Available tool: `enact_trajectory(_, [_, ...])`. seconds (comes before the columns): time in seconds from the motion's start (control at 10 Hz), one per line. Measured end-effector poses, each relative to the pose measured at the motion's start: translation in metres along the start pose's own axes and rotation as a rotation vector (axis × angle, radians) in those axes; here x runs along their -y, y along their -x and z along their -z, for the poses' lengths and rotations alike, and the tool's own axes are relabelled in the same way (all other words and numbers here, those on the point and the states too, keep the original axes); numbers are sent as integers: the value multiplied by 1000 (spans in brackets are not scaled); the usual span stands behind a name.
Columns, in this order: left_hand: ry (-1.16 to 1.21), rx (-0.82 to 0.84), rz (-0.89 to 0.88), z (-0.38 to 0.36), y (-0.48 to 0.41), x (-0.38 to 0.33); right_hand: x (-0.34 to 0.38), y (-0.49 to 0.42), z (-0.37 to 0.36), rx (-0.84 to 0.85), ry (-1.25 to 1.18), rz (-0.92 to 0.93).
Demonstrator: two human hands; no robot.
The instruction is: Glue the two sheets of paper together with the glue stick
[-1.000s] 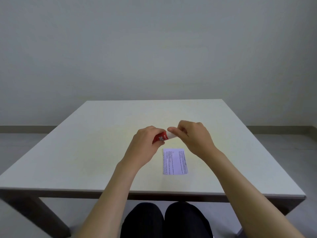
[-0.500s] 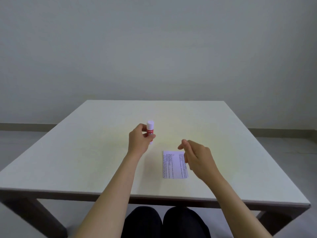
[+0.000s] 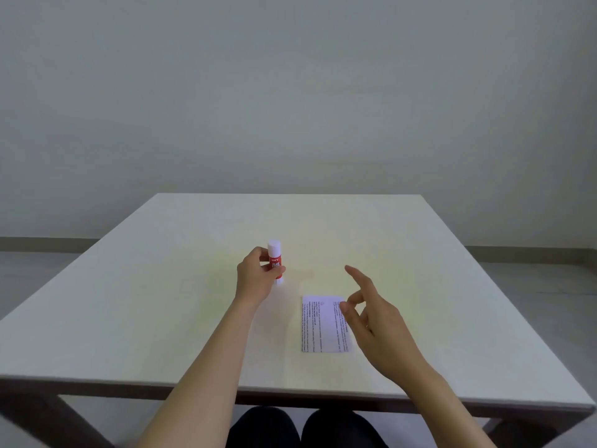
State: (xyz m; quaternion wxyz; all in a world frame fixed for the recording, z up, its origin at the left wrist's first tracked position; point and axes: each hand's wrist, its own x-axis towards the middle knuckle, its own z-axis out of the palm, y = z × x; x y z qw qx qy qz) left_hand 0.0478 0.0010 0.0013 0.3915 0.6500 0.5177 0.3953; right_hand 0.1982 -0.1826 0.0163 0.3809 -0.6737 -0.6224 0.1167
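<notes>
A red glue stick (image 3: 275,260) with a white cap stands upright on the white table (image 3: 161,302), and my left hand (image 3: 256,278) is closed around its lower body. A small printed paper (image 3: 323,324) lies flat to the right of it, near the table's front. My right hand (image 3: 374,321) hovers over the paper's right edge with fingers spread and nothing in it. Only one sheet outline shows; I cannot tell whether a second lies under it.
The table's front edge (image 3: 290,391) runs just before my knees (image 3: 303,428). A plain wall rises behind the table, with a baseboard at the floor line.
My hands have parted. The left hand has stood the capped glue stick upright on the table at the left. The right hand has dropped back toward the paper and opened.
</notes>
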Motion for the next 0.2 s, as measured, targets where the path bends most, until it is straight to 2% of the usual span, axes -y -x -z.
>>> enact_trajectory(0.1, [0, 16, 2, 1, 0, 5, 1, -1, -4, 47, -21, -19])
enact_trajectory(0.2, [-4, 106, 41, 2, 4, 11, 2, -3, -9, 99, -20, -21])
